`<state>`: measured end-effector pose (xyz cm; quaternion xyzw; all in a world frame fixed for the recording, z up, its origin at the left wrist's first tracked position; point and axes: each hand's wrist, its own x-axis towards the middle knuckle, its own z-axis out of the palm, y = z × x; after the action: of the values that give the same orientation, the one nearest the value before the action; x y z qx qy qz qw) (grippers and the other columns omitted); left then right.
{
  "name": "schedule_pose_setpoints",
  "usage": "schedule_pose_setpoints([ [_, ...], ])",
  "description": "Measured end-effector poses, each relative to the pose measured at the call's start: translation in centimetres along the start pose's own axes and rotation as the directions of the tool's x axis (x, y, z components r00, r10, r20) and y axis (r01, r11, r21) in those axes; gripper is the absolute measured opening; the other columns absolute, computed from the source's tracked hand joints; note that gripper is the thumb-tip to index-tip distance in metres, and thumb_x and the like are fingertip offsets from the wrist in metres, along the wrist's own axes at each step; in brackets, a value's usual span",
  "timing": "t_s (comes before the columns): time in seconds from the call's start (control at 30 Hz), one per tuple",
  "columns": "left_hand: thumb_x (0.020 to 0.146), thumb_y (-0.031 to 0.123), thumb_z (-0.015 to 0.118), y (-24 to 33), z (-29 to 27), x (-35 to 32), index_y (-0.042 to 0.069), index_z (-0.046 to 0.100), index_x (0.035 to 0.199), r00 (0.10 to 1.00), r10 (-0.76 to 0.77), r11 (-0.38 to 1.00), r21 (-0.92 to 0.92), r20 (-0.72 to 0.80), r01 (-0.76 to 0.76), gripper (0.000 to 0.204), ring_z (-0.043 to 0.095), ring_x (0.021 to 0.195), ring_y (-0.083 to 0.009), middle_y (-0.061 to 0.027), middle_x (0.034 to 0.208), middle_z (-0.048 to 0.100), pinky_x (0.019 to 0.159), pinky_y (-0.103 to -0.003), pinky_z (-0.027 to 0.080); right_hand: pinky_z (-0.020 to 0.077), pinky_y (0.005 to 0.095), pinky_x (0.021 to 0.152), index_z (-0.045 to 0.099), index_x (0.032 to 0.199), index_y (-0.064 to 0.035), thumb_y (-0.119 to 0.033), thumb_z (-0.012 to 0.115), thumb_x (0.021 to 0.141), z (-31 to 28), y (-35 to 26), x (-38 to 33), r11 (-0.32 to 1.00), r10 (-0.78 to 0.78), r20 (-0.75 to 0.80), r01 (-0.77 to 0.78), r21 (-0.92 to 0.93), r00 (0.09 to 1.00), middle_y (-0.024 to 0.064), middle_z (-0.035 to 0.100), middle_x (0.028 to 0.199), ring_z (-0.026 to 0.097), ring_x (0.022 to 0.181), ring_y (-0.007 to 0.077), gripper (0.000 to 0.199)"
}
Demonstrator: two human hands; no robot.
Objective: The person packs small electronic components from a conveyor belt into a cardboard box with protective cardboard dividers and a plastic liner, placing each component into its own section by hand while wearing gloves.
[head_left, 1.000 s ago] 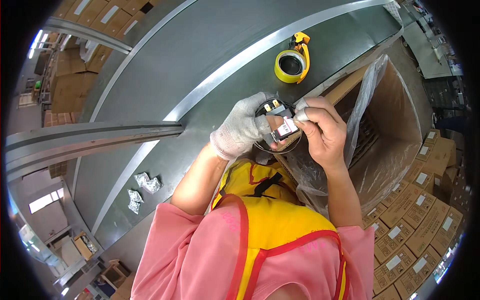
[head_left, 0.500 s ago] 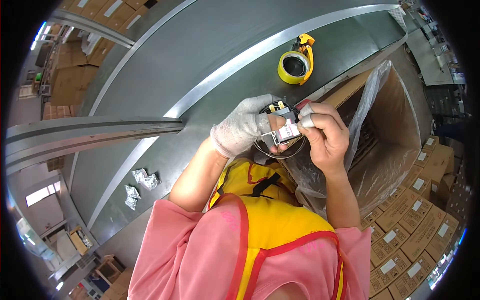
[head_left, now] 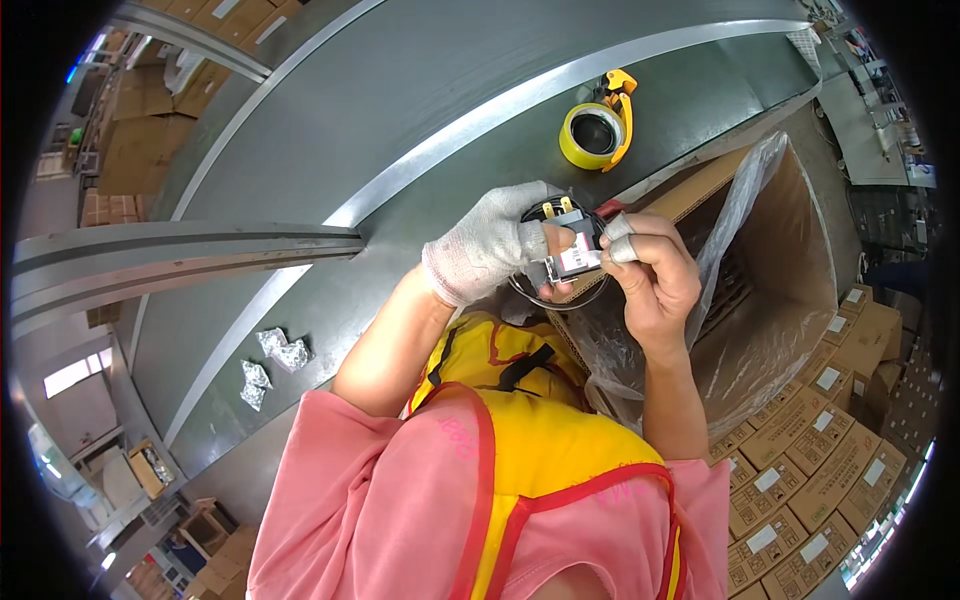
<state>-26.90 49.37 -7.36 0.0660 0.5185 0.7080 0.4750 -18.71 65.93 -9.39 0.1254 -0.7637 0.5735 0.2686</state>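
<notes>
My left hand [head_left: 478,248], in a whitish glove with bare fingertips, grips a small dark electrical part [head_left: 578,260]. The part has a white label, two gold blade terminals and a thin metal bracket. Its thin black cable [head_left: 555,309] loops around beneath my fingers. My right hand [head_left: 658,280], with white covers on some fingertips, pinches at the part's right side. What exactly lies between those fingertips is too small to make out. Both hands are above the near edge of the dark green worktop [head_left: 430,185], beside an open carton [head_left: 790,260].
Clear plastic film [head_left: 728,235] lines the carton. Beyond my hands lies a tape dispenser [head_left: 570,150] with yellow tape. Small silvery packets [head_left: 290,354] rest on the worktop at left, near a metal post [head_left: 190,258]. Stacked cartons [head_left: 775,490] fill the lower right.
The electrical part has turned slightly in my left hand, and its label now shows closer to my thumb. My right fingertips stay against it. The view has shifted a little.
</notes>
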Motion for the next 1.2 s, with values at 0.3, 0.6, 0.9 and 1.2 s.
schedule_pose_setpoints([
  [0.3,0.075,0.012,0.061,-0.4,-1.0,0.5,-0.003,0.053,0.094,0.998,0.025,1.000,0.001,-0.054,-0.025,0.025,0.058,0.060,-0.0154,-0.0108,0.076,0.059,0.050,-0.025,0.048,0.0445,0.0240,0.065,0.054,0.083,0.0015,0.004,0.062,0.075,0.1,0.0,-0.1,0.990,0.038,-0.010,-0.036,0.138,0.999,0.0098,0.058,0.085,0.055,0.073,0.0153,0.011],
  [0.6,0.077,0.010,0.060,-0.1,-1.9,0.4,-0.004,0.049,0.098,0.988,-0.037,0.998,0.036,-0.151,0.043,0.028,0.060,0.060,-0.0172,-0.0121,0.077,0.058,0.047,-0.025,0.049,0.0407,0.0204,0.059,0.054,0.095,-0.0007,-0.001,0.053,0.084,0.2,1.6,-0.8,0.816,0.445,-0.126,-0.344,0.464,0.886,0.0079,0.056,0.093,0.049,0.069,0.0087,0.011],
  [0.9,0.078,0.008,0.058,-0.8,-1.8,0.4,-0.004,0.050,0.098,0.963,0.127,0.983,0.162,-0.238,-0.090,0.025,0.060,0.066,-0.0165,-0.0111,0.083,0.059,0.050,-0.024,0.049,0.0443,0.0212,0.066,0.037,0.121,0.0023,0.007,0.060,0.075,2.3,0.7,-0.8,0.944,0.302,-0.102,-0.312,-0.110,0.948,0.0110,0.057,0.100,0.054,0.080,0.0108,0.051],
  [1.2,0.070,0.003,0.066,-1.4,-1.7,0.6,-0.009,0.043,0.107,0.956,0.188,0.958,0.258,-0.224,-0.127,0.046,0.057,0.062,-0.0118,-0.0108,0.083,0.057,0.050,-0.024,0.049,0.0451,0.0211,0.065,0.036,0.121,0.0020,0.006,0.059,0.075,3.4,0.9,-0.8,0.931,0.351,-0.030,-0.352,-0.095,0.936,0.0130,0.056,0.097,0.055,0.082,0.0118,0.052],
])
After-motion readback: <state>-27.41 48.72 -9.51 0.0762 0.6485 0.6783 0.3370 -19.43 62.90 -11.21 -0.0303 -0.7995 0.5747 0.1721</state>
